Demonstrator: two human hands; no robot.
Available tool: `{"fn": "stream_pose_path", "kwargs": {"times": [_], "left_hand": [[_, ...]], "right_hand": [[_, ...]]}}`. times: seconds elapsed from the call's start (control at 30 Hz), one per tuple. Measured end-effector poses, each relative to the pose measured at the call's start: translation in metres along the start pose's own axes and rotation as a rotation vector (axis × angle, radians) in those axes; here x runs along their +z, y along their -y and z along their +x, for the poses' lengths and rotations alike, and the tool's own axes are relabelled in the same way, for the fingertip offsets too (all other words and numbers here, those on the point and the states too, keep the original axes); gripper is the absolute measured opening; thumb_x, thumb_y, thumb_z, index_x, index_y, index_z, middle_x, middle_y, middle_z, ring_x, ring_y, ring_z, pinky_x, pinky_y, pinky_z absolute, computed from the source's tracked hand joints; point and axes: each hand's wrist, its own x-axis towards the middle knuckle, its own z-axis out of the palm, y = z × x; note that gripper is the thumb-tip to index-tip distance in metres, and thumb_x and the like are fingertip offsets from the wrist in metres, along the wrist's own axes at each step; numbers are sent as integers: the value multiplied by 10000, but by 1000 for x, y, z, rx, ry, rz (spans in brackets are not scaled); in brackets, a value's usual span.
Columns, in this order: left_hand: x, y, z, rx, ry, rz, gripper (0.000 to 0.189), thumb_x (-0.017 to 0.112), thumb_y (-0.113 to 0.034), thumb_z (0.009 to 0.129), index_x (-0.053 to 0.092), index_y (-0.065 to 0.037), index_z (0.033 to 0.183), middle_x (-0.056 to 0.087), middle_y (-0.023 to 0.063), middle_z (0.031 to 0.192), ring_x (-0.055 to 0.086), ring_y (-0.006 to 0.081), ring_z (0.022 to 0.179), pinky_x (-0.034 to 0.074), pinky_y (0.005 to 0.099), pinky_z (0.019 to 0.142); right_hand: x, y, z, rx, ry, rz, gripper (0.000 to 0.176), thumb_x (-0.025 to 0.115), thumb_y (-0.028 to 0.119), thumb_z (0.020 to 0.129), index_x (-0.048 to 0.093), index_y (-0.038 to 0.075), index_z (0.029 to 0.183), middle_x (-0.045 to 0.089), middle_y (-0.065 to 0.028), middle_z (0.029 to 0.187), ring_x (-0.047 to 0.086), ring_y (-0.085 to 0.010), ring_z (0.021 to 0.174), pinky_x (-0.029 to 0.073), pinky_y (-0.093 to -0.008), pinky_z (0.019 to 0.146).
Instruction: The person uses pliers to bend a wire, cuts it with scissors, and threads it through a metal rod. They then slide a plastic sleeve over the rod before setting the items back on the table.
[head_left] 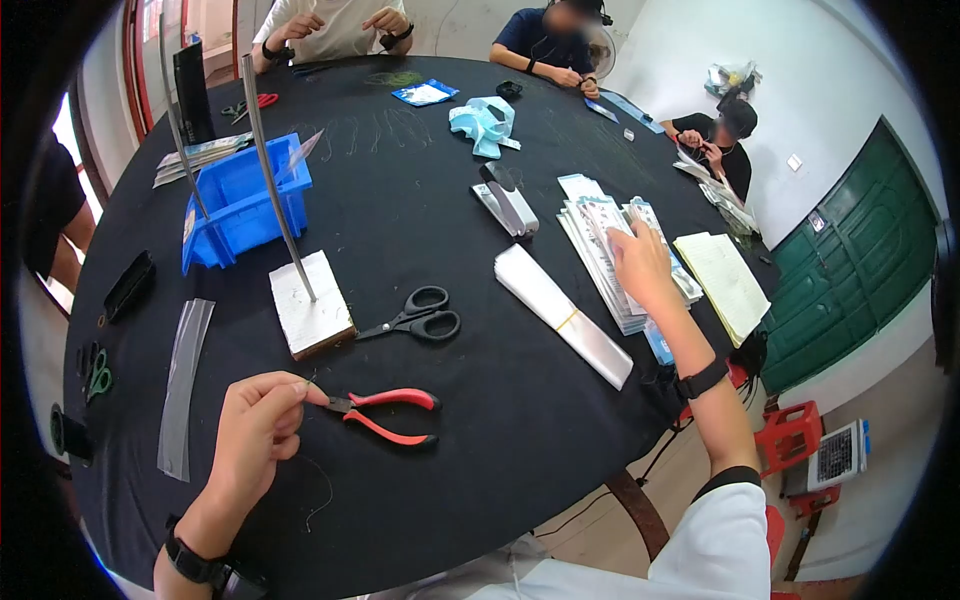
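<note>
My left hand (262,425) is pinched at the lower left, with a thin dark strand showing above the fingertips; what lies between them is too small to name. Beside its fingertips lie red-handled pliers (385,410) on the black table. My right hand (642,262) rests with fingers spread on a stack of printed cards (600,255). Left of that stack is a bundle of clear plastic sleeves (563,315) with a yellow band round it. Black scissors (420,317) lie next to a white block (312,305) that holds an upright metal rod.
A blue bin (245,205) stands at the left, near a clear strip (186,390). A stapler (508,200), blue ribbon (485,125) and pale paper sheets (725,285) lie farther off. Green-handled scissors (98,377) are at the left edge. Several people sit across the table.
</note>
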Motion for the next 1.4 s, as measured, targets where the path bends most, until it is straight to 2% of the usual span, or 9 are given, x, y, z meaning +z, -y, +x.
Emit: {"fn": "stream_pose_path", "kwargs": {"times": [0.07, 0.1, 0.23, 0.37, 0.63, 0.93, 1.07, 1.2, 1.4], "left_hand": [[1, 0, 0, 0, 0, 4, 203, 517, -169, 871, 633, -23, 792, 326, -96, 529, 258, -10, 434, 172, 164, 368], [1, -1, 0, 2, -4, 7, 203, 517, -170, 872, 633, -23, 793, 325, -96, 529, 257, -10, 433, 171, 165, 368], [2, -3, -1, -7, -20, -40, 193, 520, -121, 848, 641, 21, 800, 329, -69, 536, 248, 8, 448, 157, 187, 397], [1, -2, -1, -5, -20, -30, 194, 526, -126, 853, 643, 20, 799, 329, -69, 535, 247, 8, 447, 159, 186, 397], [0, -1, -1, -6, 18, -27, 198, 530, -169, 870, 632, -21, 789, 319, -95, 528, 246, -11, 439, 166, 163, 373], [1, -2, -2, -11, 2, -44, 198, 522, -125, 861, 640, 26, 811, 325, -71, 538, 241, 9, 444, 157, 186, 396], [3, -1, -1, -14, -28, -13, 199, 517, -122, 860, 636, 27, 805, 318, -73, 538, 237, 6, 440, 157, 181, 385], [3, 2, 1, 5, -45, 3, 187, 515, -126, 853, 628, 10, 793, 312, -82, 536, 238, -1, 438, 162, 172, 371], [4, 1, -1, 16, -29, 21, 195, 509, -115, 855, 631, 25, 792, 304, -76, 537, 233, 7, 440, 158, 180, 380]], "right_hand": [[7, 9, -2, -65, -164, -52, 364, 574, 292, 857, 562, 162, 1196, 478, -211, 1218, 438, -370, 1154, 382, -469, 931], [4, 16, -4, -90, -119, 11, 444, 545, 391, 867, 510, 184, 1259, 398, -213, 1317, 351, -394, 1240, 314, -557, 972], [4, 34, -14, -108, 117, -122, 525, 500, 421, 891, 391, 208, 1358, 294, -181, 1421, 241, -387, 1331, 248, -627, 1000], [27, 17, -9, -72, 134, 8, 517, 437, 324, 934, 282, 185, 1408, 292, -136, 1441, 284, -363, 1321, 291, -614, 985], [35, 6, 2, -32, 158, 6, 512, 419, 331, 940, 301, 105, 1384, 276, -100, 1456, 242, -324, 1347, 257, -612, 1010], [8, 25, -3, -174, -147, 83, 638, 464, 552, 864, 485, 53, 1262, 333, -267, 1377, 265, -367, 1327, 99, -576, 1065], [-25, 65, -34, -391, -143, 288, 749, 541, 587, 795, 486, -22, 1228, 504, -218, 1180, 470, -358, 1133, 242, -481, 1042], [-41, 97, -66, -398, 12, 334, 661, 619, 444, 805, 443, -6, 1257, 513, -195, 1061, 497, -319, 1019, 448, -378, 837], [-26, 80, -69, -270, -5, 273, 488, 647, 213, 799, 463, 15, 1206, 528, -146, 919, 557, -313, 863, 475, -403, 729]]}}
